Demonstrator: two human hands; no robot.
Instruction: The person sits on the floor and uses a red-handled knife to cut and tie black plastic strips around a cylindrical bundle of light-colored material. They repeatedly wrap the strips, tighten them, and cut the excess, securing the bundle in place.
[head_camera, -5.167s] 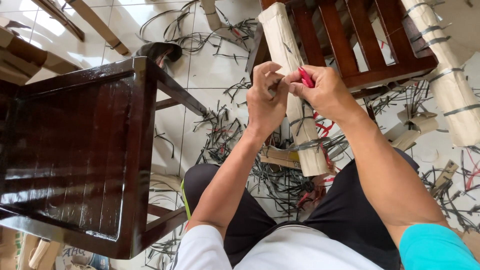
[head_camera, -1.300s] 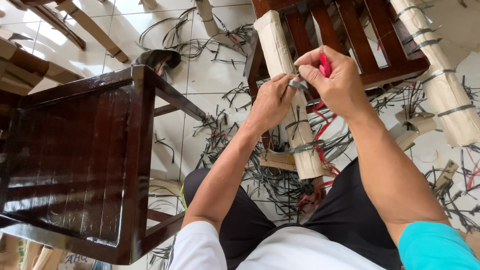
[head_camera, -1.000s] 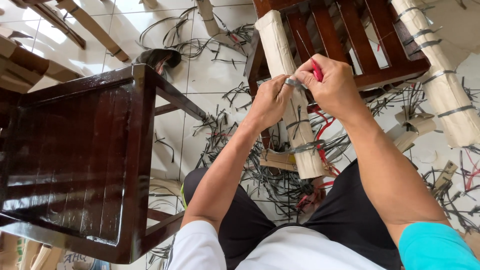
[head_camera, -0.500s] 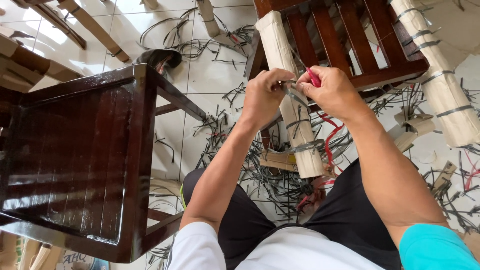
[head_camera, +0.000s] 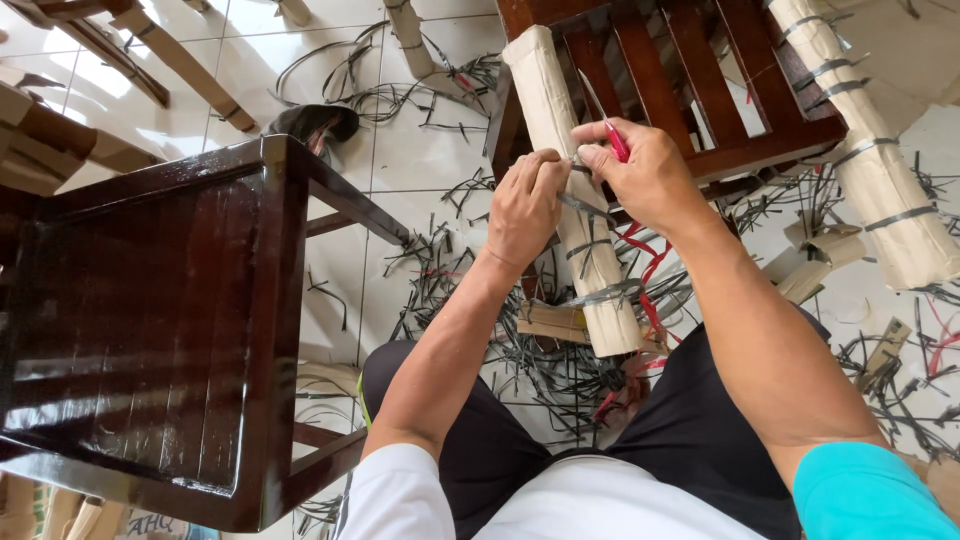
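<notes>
Since half a second ago both hands have slid a little lower along the wrapped chair leg (head_camera: 575, 200), and the blade now points up and away rather than lying flat across the wrapping. Over the last five seconds the hands have stayed at the same stretch of that leg.

The right hand (head_camera: 648, 175) is closed in a fist around a red-handled cutter (head_camera: 606, 125); its thin blade sticks out above the knuckles toward the far side. The left hand (head_camera: 525, 205) is nearly closed, its fingertips pinched on a dark strap (head_camera: 585, 206) that runs across the paper wrapping just beside the right hand. The two hands are touching or almost touching over the leg.

The leg is wrapped in pale brown paper and belongs to an overturned dark wooden chair (head_camera: 720, 100) at the far centre; it slants from far to near, its near end above a heap of cut black straps (head_camera: 520, 340) on the white tiled floor (head_camera: 420, 150). A second wrapped leg (head_camera: 870, 150) lies at the far right. A glossy dark chair (head_camera: 150, 330) fills the left side, close to the person's knee
</notes>
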